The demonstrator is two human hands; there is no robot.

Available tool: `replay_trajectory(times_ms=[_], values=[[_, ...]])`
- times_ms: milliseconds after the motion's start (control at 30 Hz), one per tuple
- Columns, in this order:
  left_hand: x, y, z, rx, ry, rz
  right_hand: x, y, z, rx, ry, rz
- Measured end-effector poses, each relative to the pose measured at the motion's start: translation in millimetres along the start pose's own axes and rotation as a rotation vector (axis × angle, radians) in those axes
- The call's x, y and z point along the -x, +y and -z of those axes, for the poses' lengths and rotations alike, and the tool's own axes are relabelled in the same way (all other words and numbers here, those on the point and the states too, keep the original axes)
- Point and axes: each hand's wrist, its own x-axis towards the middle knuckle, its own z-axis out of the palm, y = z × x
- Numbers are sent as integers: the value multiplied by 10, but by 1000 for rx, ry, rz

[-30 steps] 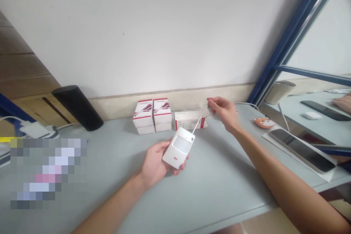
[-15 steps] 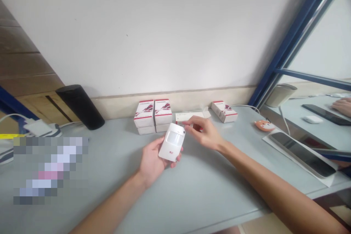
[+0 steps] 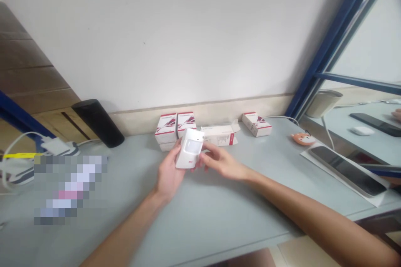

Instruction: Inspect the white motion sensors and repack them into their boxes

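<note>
A small white sensor unit [image 3: 189, 149] with a frosted window and a red mark is held upright above the grey table [image 3: 219, 212]. My left hand [image 3: 168, 174] grips it from the left and behind. My right hand [image 3: 217, 162] closes on its right side, fingers curled against the casing. Just behind the unit lie stacked white-and-red boxes [image 3: 169, 127] and an opened long white box [image 3: 219, 135] on its side.
A further white-and-red box [image 3: 256, 124] sits at the back right. A black cylinder [image 3: 97, 122] leans at the back left. An orange fox-shaped item [image 3: 302, 138] and a dark phone [image 3: 346, 170] on white paper lie right. Blue frame bars [image 3: 326, 50] rise at the right. Cables [image 3: 19, 154] trail left.
My right hand came back from the far boxes, where it pinched a thin white strip attached to the unit, and now grips the unit's side. The unit was raised and turned upright.
</note>
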Motion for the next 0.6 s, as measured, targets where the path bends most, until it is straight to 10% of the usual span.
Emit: replay_trajectory(times_ms=[267, 433, 600], values=[[-53, -82, -272, -831, -37, -291, -44, -59, 136, -28, 272, 90], [-838, 192, -775, -1244, -104, -510, -86, -222, 711, 57, 740, 265], [-1855, 189, -964, -1465, -206, -13, -78, -106, 1287, 152, 1124, 98]])
